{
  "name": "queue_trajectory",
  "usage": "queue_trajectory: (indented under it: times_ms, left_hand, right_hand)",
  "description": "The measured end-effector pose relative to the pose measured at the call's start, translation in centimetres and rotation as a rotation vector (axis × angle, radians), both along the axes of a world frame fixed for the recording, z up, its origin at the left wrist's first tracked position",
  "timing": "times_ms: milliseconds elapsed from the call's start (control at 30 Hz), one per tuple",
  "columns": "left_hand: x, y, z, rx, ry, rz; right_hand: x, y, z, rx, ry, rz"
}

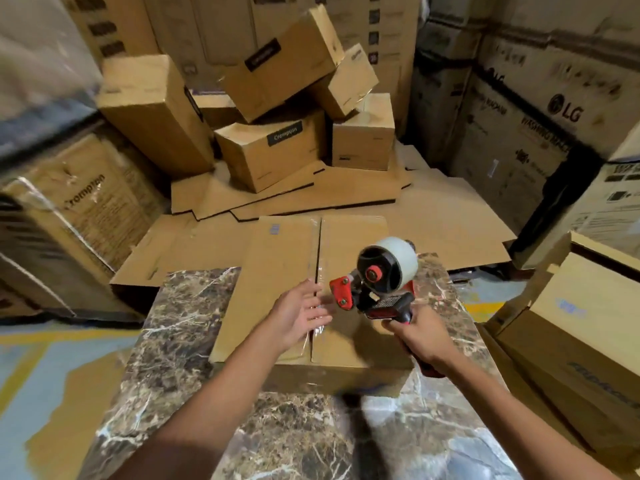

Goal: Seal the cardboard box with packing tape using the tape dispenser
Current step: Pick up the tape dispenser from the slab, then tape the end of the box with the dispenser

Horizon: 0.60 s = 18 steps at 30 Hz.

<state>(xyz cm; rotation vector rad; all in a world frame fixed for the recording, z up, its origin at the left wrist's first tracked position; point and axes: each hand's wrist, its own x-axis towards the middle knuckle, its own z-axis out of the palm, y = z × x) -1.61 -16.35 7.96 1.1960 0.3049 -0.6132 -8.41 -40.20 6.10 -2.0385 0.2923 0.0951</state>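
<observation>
A closed cardboard box (277, 271) lies on a brown marble table (194, 317), its two top flaps meeting at a centre seam. Clear tape (317, 325) glints along the near part of that seam. My left hand (299, 313) lies with straight fingers on the left flap, fingertips at the seam and on the tape. My right hand (424, 336) grips the handle of a red and black tape dispenser (377, 282), held above the right flap. Its roll of clear tape faces up and its red front plate points left toward my left hand.
Several cardboard boxes (273, 147) are piled behind the table, on flattened cardboard sheets (433, 216) spread over the floor. Large printed cartons (519, 133) wall in the right side, wrapped cartons (79, 209) the left. More boxes (581, 341) stand close at the right of the table.
</observation>
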Motion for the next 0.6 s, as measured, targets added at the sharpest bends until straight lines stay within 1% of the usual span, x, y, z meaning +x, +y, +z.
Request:
queue_trajectory:
  times_ms: [67, 133, 200, 400, 600]
  left_hand:
    - [-0.8, 1.8, 0.4, -0.113, 0.127, 0.055]
    - [-1.8, 3.7, 0.5, -0.199, 0.185, 0.12]
    - [-2.7, 5.6, 0.3, -0.221, 0.19, 0.159]
    - [-4.5, 10.7, -1.2, -0.184, 0.215, 0.237]
    - [-5.5, 14.6, -2.9, -0.319, 0.274, 0.359]
  right_hand:
    - [0.4, 2.7, 1.1, -0.077, -0.001, 0.096]
    - [0.7, 5.2, 1.9, -0.095, 0.007, 0.161]
    - [1.0, 7.4, 2.5, -0.119, 0.004, 0.22]
    - [1.6, 12.4, 3.1, -0.231, -0.009, 0.417]
    - [2.4, 16.0, 2.7, -0.357, 0.003, 0.499]
